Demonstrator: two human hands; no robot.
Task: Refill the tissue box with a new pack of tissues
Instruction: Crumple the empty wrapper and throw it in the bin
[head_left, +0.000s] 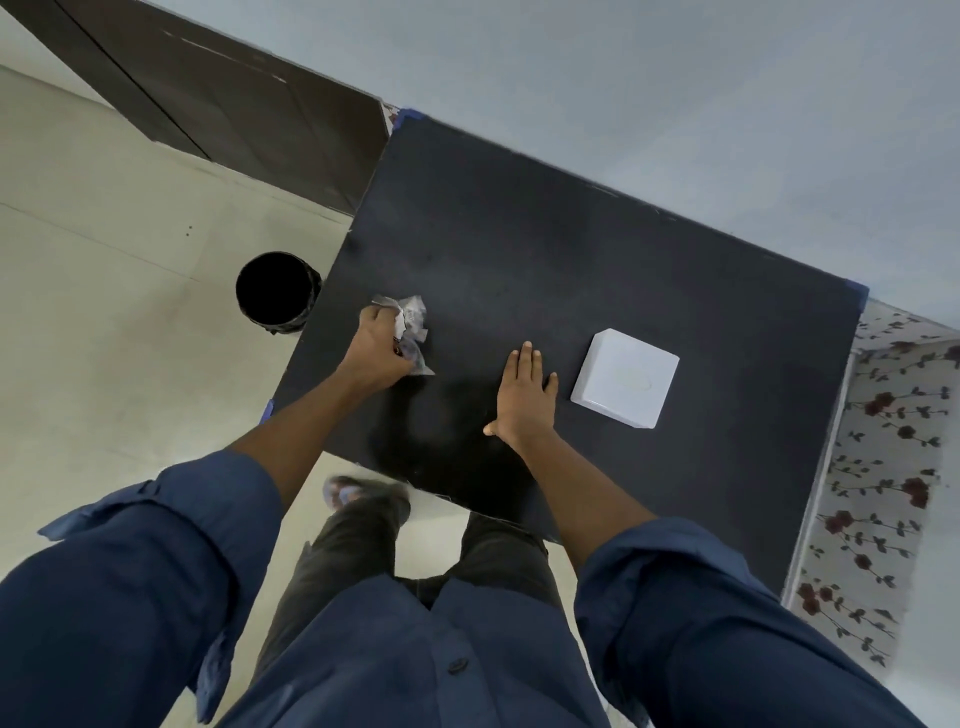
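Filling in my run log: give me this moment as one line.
left hand: grips crumpled wrapper | right hand: flat on table | tissue box: closed | bin: on floor

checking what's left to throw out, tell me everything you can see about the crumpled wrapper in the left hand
The crumpled wrapper is thin, clear, shiny plastic film with greyish-white creases, bunched into an irregular wad with loose corners poking out. It looks empty. The left hand grips it from the near side, fingers closed on it, at the left part of the black table; whether it rests on the surface is unclear. It lies well apart from the white tissue box, close to the bin on the floor.
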